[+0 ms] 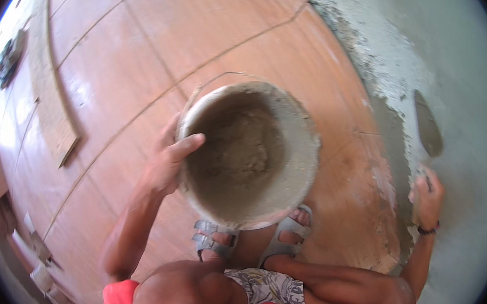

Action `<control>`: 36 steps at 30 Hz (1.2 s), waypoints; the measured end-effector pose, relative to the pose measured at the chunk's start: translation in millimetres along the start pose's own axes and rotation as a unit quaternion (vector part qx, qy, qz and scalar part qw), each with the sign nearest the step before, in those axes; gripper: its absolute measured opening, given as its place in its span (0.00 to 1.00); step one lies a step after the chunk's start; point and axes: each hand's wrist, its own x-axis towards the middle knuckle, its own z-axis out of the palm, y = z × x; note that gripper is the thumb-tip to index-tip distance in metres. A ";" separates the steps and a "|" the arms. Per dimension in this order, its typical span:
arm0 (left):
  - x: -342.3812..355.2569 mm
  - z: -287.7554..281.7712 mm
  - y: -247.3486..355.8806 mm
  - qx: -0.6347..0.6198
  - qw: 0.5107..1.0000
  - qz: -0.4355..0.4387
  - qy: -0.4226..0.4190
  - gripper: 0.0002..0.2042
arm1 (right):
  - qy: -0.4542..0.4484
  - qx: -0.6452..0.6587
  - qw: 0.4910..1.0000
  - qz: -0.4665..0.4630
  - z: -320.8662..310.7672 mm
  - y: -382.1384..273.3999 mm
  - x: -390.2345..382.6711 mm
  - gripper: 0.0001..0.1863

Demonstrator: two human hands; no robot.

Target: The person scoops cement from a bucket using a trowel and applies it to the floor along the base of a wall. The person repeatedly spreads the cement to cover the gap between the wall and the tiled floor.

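Holding bucket point(299, 146) in left hand point(167, 160), trowel point(427, 125) in right hand point(429, 197)

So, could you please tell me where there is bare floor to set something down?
The floor looks bare between the plank and the left hand holding the bucket, and beyond the bucket toward the plaster. It is crowded around the sandals, among the scraps at lower left, and by the right hand and trowel.
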 end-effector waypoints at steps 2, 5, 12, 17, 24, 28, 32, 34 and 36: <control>2.4 0.4 0.7 0.005 1.000 -0.002 -0.010 0.30 | -0.046 -0.071 0.991 -0.107 -2.5 -28.6 -8.3 0.17; 5.9 4.4 7.1 0.054 0.998 -0.007 -0.035 0.28 | -0.145 -0.238 0.907 -0.316 21.4 -70.6 -21.0 0.18; 20.9 37.7 29.5 0.206 0.975 -0.004 -0.090 0.30 | -0.200 -0.452 0.778 -0.388 82.8 -133.8 -9.7 0.20; 15.8 36.4 4.9 0.283 0.958 0.012 -0.052 0.38 | -0.166 -0.540 0.664 -0.490 145.0 -124.6 8.2 0.18; 14.1 64.9 6.6 0.294 0.948 0.082 -0.089 0.28 | -0.242 -0.477 0.698 -0.476 171.0 -106.7 -0.1 0.15; 15.5 65.6 -11.0 0.295 0.947 0.116 -0.049 0.26 | -0.331 -0.462 0.684 -0.457 163.7 -118.5 -9.3 0.12; 20.8 68.3 -21.8 0.329 0.932 0.149 -0.017 0.26 | -0.335 -0.463 0.679 -0.462 157.0 -116.4 -7.8 0.12; 23.3 71.4 -21.9 0.323 0.934 0.154 -0.010 0.26 | -0.345 -0.448 0.695 -0.444 151.0 -114.6 -5.6 0.11; 22.6 71.2 -17.4 0.316 0.941 0.123 -0.017 0.26 | -0.363 -0.433 0.708 -0.423 145.1 -115.4 -4.2 0.12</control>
